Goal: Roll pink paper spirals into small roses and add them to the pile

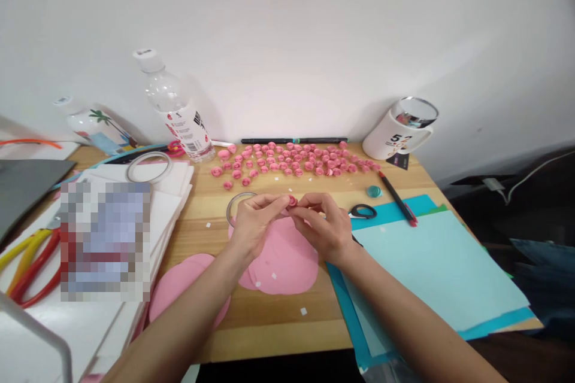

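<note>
My left hand [254, 221] and my right hand [326, 224] meet over the middle of the wooden table [269, 317]. Both pinch a small rolled pink paper rose [292, 200] between their fingertips. Under the hands lie pink paper circles [283, 263], with another pink circle [179, 287] nearer my left forearm. Several finished pink paper roses [291, 161] are spread in rows at the back of the table. A roll of clear tape [236, 203] lies just behind my left hand.
Teal paper sheets [426, 269] cover the right side, with black-handled scissors [363, 211], a red pen [398, 197] and a white mug [398, 128] nearby. A clear bottle [175, 108] leans at the back left. White sheets [166, 197], a tape ring [149, 167] and red-and-yellow-handled scissors [31, 263] lie left.
</note>
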`<action>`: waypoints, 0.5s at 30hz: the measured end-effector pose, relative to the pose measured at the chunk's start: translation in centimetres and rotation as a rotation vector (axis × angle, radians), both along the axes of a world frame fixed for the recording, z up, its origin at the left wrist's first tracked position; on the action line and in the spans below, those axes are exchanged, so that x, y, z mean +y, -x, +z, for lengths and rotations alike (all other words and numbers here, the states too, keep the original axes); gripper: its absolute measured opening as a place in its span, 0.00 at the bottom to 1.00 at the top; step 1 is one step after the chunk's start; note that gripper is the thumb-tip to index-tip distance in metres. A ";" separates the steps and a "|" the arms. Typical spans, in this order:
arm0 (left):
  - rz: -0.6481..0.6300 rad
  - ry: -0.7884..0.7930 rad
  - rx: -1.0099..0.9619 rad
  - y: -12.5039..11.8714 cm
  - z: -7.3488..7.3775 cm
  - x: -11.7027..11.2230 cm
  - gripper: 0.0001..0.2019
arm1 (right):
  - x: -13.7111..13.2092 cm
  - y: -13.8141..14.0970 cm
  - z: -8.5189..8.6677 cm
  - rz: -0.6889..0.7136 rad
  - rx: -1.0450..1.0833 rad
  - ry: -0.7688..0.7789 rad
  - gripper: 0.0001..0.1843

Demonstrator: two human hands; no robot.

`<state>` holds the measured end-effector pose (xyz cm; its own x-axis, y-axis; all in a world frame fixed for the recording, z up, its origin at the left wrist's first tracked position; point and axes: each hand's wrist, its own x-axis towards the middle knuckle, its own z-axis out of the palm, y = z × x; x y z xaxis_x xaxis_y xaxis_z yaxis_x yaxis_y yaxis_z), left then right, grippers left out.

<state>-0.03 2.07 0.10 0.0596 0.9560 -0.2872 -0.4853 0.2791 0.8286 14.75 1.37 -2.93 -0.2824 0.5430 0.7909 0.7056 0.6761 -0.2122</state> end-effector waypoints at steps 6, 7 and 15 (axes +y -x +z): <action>0.022 0.003 -0.016 0.1 0.4 -0.1 0.05 | -0.3 0.0 0.1 0.051 -0.045 0.143 0.13; 0.015 0.003 -0.014 0.1 0.4 -0.1 0.05 | -0.4 0.1 0.1 0.042 -0.053 0.157 0.13; 0.000 0.018 0.013 0.1 0.6 -0.1 0.06 | -0.7 -0.2 0.1 -0.017 -0.082 0.104 0.12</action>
<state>-0.10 1.95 0.66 0.0558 0.9508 -0.3049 -0.4742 0.2939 0.8299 14.97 0.70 -2.78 -0.3342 0.6263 0.7043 0.7345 0.6414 -0.2218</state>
